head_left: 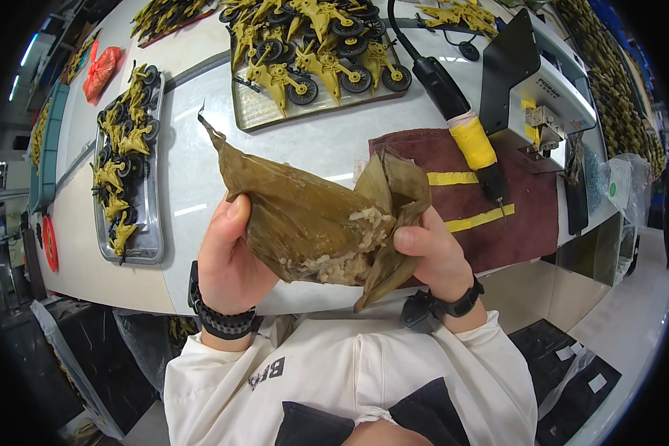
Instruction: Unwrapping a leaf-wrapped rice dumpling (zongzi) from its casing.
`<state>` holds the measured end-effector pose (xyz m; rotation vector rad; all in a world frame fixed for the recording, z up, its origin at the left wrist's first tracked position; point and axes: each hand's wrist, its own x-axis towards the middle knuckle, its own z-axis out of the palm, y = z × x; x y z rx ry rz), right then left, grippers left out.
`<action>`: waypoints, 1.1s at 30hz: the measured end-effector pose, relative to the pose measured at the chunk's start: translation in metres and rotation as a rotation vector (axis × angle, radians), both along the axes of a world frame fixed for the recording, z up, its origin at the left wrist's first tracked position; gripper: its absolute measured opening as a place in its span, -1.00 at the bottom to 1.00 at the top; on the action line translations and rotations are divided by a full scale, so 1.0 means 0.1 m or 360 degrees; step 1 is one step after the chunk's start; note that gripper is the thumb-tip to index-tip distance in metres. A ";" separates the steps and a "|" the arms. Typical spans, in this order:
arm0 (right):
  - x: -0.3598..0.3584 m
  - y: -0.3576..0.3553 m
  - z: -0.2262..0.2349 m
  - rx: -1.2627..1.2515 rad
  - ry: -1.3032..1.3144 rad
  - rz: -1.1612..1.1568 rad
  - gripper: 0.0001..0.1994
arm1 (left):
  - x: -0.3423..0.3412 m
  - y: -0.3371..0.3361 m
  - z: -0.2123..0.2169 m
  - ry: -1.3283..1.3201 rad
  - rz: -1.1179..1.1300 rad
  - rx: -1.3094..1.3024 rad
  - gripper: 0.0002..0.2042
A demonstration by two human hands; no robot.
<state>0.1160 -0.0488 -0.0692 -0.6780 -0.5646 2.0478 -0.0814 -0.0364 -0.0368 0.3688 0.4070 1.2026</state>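
Observation:
Between my hands, above the near part of the table, is a leaf-wrapped rice dumpling (297,212), its brown-green leaves partly peeled so that sticky rice (342,266) shows at the lower right. My left hand (230,256) grips the leaf on the left side, thumb on top. On the right, my right hand (438,249) pinches the folded-back leaf ends (401,195) with the thumb in front. Both wrists wear black bands. The fingers under the dumpling are hidden.
A metal tray (245,119) with several yellow and black wheeled toy parts lies beyond; a clear tray (152,234) holds more at left. Right are a maroon mat (528,238), a corded electric screwdriver (472,145) and a white-black machine (550,85). A red bag (100,74) sits far left.

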 end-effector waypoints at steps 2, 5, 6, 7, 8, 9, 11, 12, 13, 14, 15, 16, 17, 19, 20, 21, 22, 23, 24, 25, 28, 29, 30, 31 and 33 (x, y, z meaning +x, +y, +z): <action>-0.01 -0.01 0.01 0.0009 -0.0006 -0.0015 -0.59 | 0.00 0.00 -0.01 0.0004 0.0021 -0.0004 -0.70; 0.00 0.00 -0.01 0.0035 -0.0019 -0.0011 -0.59 | 0.01 -0.01 0.00 0.0053 0.0013 0.0040 -0.70; 0.00 0.00 -0.02 0.0053 -0.0024 0.0012 -0.59 | -0.01 -0.01 -0.01 0.0054 0.0013 0.0040 -0.70; 0.00 0.00 -0.01 0.0053 -0.0023 0.0012 -0.59 | -0.03 0.00 -0.04 0.0015 -0.0069 0.0096 -0.69; -0.01 0.00 0.00 -0.0007 0.0003 0.0003 -0.59 | -0.05 0.00 -0.06 -0.0025 -0.0149 0.0152 -0.67; -0.02 0.00 0.01 -0.0068 0.0028 -0.0006 -0.60 | -0.05 0.00 -0.07 -0.0025 -0.0149 0.0151 -0.67; -0.03 0.00 -0.02 -0.0085 0.0051 -0.0023 -0.60 | -0.04 0.00 -0.07 -0.0003 -0.0117 0.0133 -0.66; -0.03 -0.01 -0.03 -0.0101 0.0074 -0.0041 -0.60 | -0.02 0.00 -0.06 -0.0003 -0.0117 0.0133 -0.66; -0.03 -0.01 -0.03 -0.0101 0.0073 -0.0041 -0.60 | 0.00 0.00 -0.03 -0.0064 -0.0069 0.0044 -0.68; -0.03 0.00 -0.04 -0.0080 0.0069 -0.0057 -0.60 | 0.02 0.00 -0.02 -0.0125 -0.0023 -0.0046 -0.69; -0.03 0.00 -0.04 -0.0059 0.0065 -0.0073 -0.60 | 0.02 0.00 -0.02 -0.0125 -0.0024 -0.0047 -0.69; -0.03 0.00 -0.04 -0.0060 0.0065 -0.0074 -0.60 | 0.03 -0.01 -0.03 -0.0184 -0.0019 -0.0057 -0.68; -0.03 -0.01 -0.05 -0.0018 0.0024 -0.0072 -0.58 | 0.02 -0.01 -0.04 -0.0240 -0.0010 -0.0066 -0.68; -0.02 -0.02 -0.07 0.0024 -0.0015 -0.0067 -0.55 | 0.01 -0.01 -0.05 -0.0301 -0.0008 -0.0056 -0.68; 0.00 -0.05 -0.08 0.0059 -0.0028 -0.0072 -0.50 | 0.02 -0.01 -0.07 -0.0368 -0.0014 -0.0046 -0.68; 0.02 -0.07 -0.08 0.0095 -0.0041 -0.0078 -0.44 | 0.02 -0.02 -0.08 -0.0370 -0.0018 -0.0046 -0.68; 0.03 -0.08 -0.05 0.0096 -0.0044 -0.0082 -0.44 | 0.02 -0.02 -0.09 -0.0350 0.0028 0.0010 -0.67; 0.03 -0.08 -0.02 0.0131 -0.0167 -0.0150 -0.36 | 0.02 -0.02 -0.10 -0.0325 0.0083 0.0066 -0.67; 0.03 -0.08 0.00 0.0168 -0.0290 -0.0219 -0.28 | -0.01 -0.02 -0.11 -0.0324 0.0086 0.0067 -0.67; 0.03 -0.07 -0.01 0.0168 -0.0289 -0.0218 -0.28 | -0.04 -0.01 -0.11 -0.0338 0.0058 0.0078 -0.67; 0.08 -0.11 0.07 0.1255 -0.1617 -0.0918 -0.20 | -0.07 0.01 -0.08 -0.0326 0.0046 0.0124 -0.66; 0.03 -0.14 0.17 0.1617 -0.1806 -0.1143 -0.32 | -0.07 0.01 -0.09 -0.0295 0.0072 0.0143 -0.66; -0.01 -0.20 0.24 0.1725 -0.2027 -0.1032 -0.43 | -0.08 0.01 -0.08 -0.0289 0.0081 0.0139 -0.66; -0.05 -0.25 0.28 0.1829 -0.2246 -0.0912 -0.53 | -0.09 0.00 -0.07 -0.0314 0.0084 0.0093 -0.66; -0.07 -0.21 0.21 0.1879 -0.2325 -0.0829 -0.62 | -0.07 0.03 -0.08 -0.0350 0.0059 0.0052 -0.66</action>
